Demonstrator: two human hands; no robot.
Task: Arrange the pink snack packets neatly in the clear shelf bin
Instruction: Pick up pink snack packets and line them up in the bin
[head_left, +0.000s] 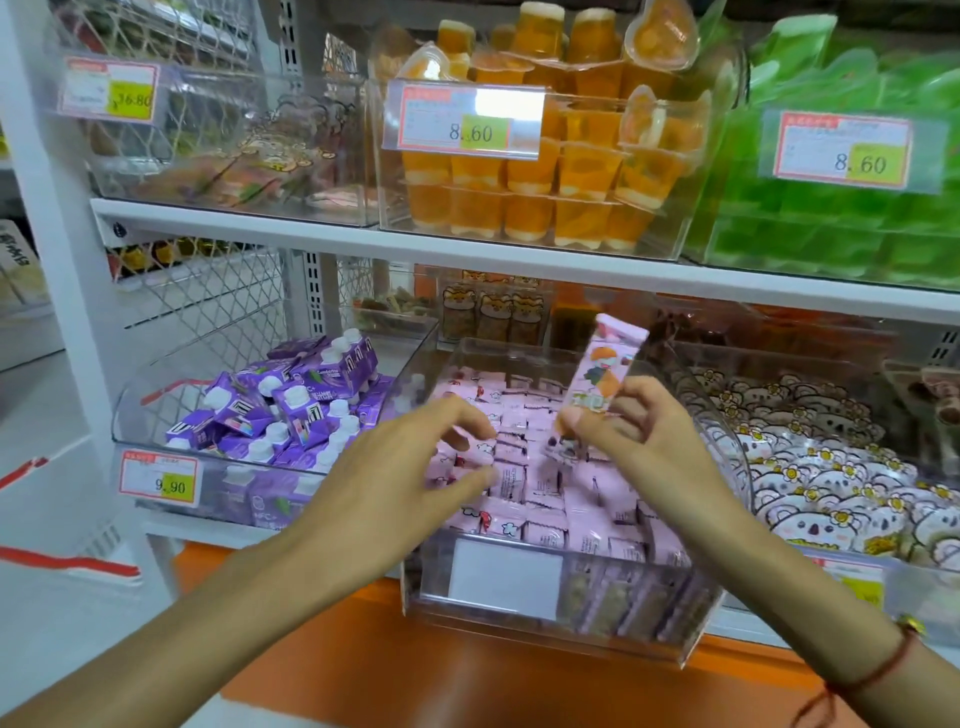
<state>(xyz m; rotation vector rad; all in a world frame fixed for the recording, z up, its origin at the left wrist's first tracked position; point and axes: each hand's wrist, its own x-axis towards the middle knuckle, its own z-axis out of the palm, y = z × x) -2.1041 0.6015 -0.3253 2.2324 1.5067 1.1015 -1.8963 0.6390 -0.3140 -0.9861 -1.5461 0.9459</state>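
While the right hand (631, 415) is pinching one pink packet (597, 379) upright, long axis vertical, above the clear bin (561, 618), the left hand (415, 467) is hovering loosely spread over the packed rows (545, 499) directly below.

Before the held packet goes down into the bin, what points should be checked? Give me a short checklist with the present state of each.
1. Right hand grips the lifted pink snack packet firmly: ok, pinched at its lower part.
2. Packet upright: ok, slightly tilted.
3. Left hand holds nothing: ok, fingers spread over the pink packets in rows.
4. Free gap in the rows: cannot tell, the hands cover part.
5. Clear shelf bin seated on the shelf: cannot tell; its front overhangs the orange ledge.
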